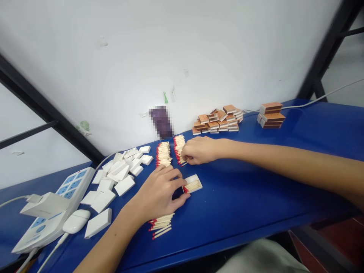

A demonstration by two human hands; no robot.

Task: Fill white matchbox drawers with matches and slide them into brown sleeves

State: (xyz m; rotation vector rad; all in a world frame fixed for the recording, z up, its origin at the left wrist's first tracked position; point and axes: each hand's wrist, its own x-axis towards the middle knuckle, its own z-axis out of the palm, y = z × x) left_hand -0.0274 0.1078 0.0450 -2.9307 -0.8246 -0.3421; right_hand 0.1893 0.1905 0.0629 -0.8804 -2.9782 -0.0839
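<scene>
item 1: left grip point(159, 193), clenched on the matchbox tray point(193, 184) at its 3 o'clock, mid desk point(256, 189). item 2: right grip point(199, 150), pinching matches point(179, 148) from the row at 12 o'clock. risk: a nudged tray could spill; my wrist could scatter the loose matches point(160, 224) at 6 o'clock.

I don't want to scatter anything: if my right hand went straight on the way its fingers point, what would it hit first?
The nearer row of matches; your right hand is touching its near end. Past that, probably the second row of matches, though depth is hard to judge.
</scene>
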